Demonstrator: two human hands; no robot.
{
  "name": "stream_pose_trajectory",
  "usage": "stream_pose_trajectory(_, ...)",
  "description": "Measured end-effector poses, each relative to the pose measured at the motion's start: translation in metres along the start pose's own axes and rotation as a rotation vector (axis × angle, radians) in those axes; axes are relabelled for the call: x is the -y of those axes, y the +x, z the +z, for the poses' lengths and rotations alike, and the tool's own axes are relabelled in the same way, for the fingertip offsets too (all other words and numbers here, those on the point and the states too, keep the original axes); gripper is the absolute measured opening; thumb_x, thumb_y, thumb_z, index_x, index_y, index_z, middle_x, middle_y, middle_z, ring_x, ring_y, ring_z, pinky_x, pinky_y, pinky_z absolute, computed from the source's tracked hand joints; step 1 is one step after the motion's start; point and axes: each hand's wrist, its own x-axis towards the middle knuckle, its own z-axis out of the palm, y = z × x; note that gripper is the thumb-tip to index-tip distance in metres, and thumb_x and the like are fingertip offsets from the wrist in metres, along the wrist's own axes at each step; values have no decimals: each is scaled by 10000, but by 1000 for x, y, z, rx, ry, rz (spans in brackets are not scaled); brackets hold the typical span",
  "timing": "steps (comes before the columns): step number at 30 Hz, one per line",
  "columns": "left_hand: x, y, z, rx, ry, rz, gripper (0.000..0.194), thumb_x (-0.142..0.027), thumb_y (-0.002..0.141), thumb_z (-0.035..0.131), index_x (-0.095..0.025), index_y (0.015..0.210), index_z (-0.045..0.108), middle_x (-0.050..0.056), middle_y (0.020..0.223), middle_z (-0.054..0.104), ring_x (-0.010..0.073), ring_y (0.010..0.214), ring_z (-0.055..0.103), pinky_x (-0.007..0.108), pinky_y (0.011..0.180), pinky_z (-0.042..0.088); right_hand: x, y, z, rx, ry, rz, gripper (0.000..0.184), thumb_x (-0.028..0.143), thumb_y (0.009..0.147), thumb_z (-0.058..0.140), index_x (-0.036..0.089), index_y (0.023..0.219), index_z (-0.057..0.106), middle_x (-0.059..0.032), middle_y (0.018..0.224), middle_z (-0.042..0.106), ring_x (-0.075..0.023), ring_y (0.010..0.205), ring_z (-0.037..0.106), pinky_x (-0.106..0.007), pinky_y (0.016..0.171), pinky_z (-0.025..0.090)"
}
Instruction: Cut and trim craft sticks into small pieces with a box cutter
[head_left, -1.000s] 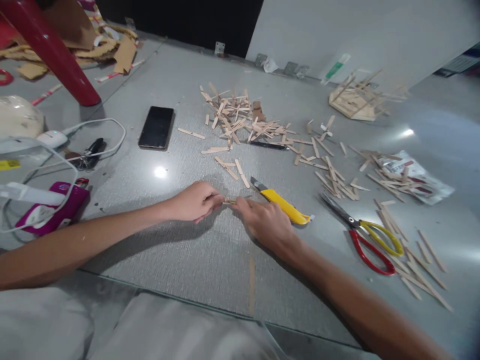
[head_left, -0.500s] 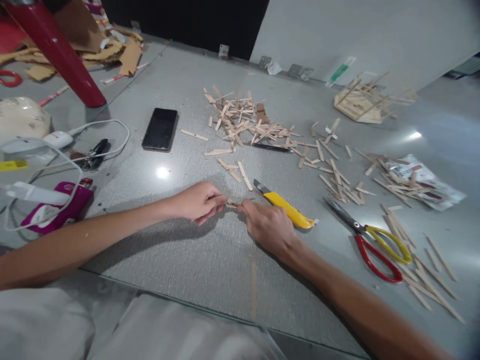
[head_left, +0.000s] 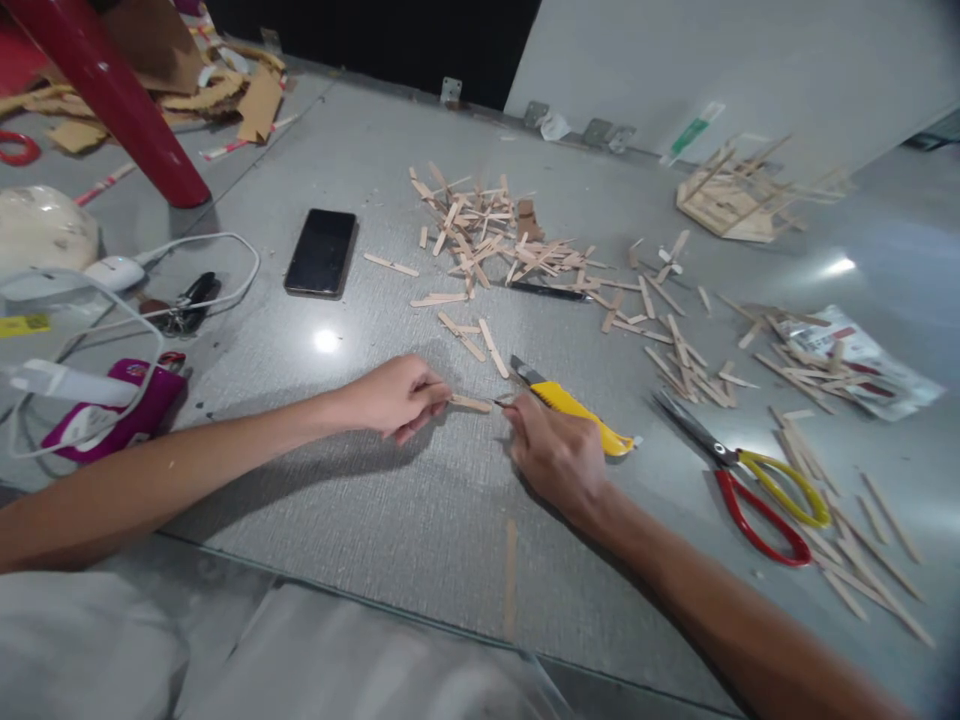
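Low over the table's front, my left hand (head_left: 397,398) pinches one end of a flat wooden stick (head_left: 471,404), which points to the right. My right hand (head_left: 556,446) is closed, its fingertips on a thin dark pointed piece (head_left: 502,403) too small to name. The dark tip lies close to the stick's free end; I cannot tell whether they touch. Just behind my right hand lies a yellow utility knife (head_left: 574,408), its blade end toward the loose sticks. A few short sticks (head_left: 493,348) lie just beyond my hands.
A heap of wooden sticks (head_left: 480,235) spreads across the back. Scissors (head_left: 726,458) with red and yellow handles lie right, near a plastic packet (head_left: 862,360) and a stick frame (head_left: 731,205). A phone (head_left: 321,252), cables, keys (head_left: 191,305) and a red post (head_left: 127,110) stand left.
My right hand has moved right, away from my left, uncovering the stick between them and the dark tip in my fingers. My left hand stays nearly in place, and the view has shifted slightly.
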Motion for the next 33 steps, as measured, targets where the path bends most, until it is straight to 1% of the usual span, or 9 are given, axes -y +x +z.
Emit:
stream_pose_trajectory(3, -1, -1, 0, 26, 25, 8, 385, -300, 1043, 414, -175, 703, 545, -29, 434, 533, 73, 304, 430, 177, 366, 330, 1, 1, -2, 18, -50, -24, 399, 215, 1061, 413, 168, 700, 576, 18, 536, 540, -96, 463, 435, -276, 508, 247)
stream_pose_trajectory(7, 0, 0, 0, 41, 43, -9, 376, -308, 1036, 421, -173, 715, 564, -29, 438, 533, 84, 316, 465, 181, 370, 339, 9, 6, -10, 144, -150, -84, 372, 222, 1062, 425, 166, 741, 605, 7, 556, 568, -112, 469, 458, -294, 517, 226)
stream_pose_trajectory(9, 3, 1, 0, 55, 41, -14, 369, -308, 1031, 423, -174, 720, 569, -31, 429, 537, 82, 308, 457, 183, 377, 331, 11, 7, -14, 174, -200, -100, 330, 214, 1053, 450, 165, 774, 621, 3, 570, 582, -123, 469, 477, -301, 519, 226)
stream_pose_trajectory(13, 6, 3, 1, 53, 42, 16, 367, -300, 1024, 429, -173, 710, 569, -43, 391, 524, 77, 309, 460, 188, 445, 364, 11, 9, -19, 200, -168, -141, 333, 216, 1050, 463, 169, 757, 614, 10, 554, 563, -129, 474, 497, -304, 521, 236)
stream_pose_trajectory(20, 1, 4, 1, 51, 65, 35, 395, -263, 1035, 415, -168, 682, 566, -59, 368, 511, 74, 321, 477, 199, 540, 416, 9, 11, -20, 267, -100, -149, 396, 289, 1078, 421, 165, 773, 642, -1, 540, 562, -128, 466, 481, -317, 514, 216)
stream_pose_trajectory(24, 1, 4, 1, 55, 64, 35, 394, -239, 1027, 418, -170, 661, 548, -54, 372, 521, 73, 321, 482, 199, 544, 419, 10, 10, -22, 259, -135, -127, 380, 288, 1070, 439, 169, 763, 628, 0, 542, 562, -129, 449, 482, -312, 504, 221)
stream_pose_trajectory(29, 3, 4, 1, 58, 64, 49, 415, -275, 1035, 410, -170, 659, 553, -45, 386, 531, 78, 328, 491, 204, 534, 416, 13, 11, -23, 264, -187, -145, 335, 231, 1047, 469, 179, 744, 602, 2, 542, 559, -138, 455, 509, -310, 505, 228)
stream_pose_trajectory(33, 3, 4, 1, 46, 84, 66, 433, -269, 1037, 416, -169, 638, 549, -46, 361, 505, 75, 331, 479, 203, 548, 426, 19, 12, -24, 313, -274, -134, 325, 190, 1038, 446, 180, 749, 594, -15, 559, 569, -147, 468, 525, -312, 497, 185)
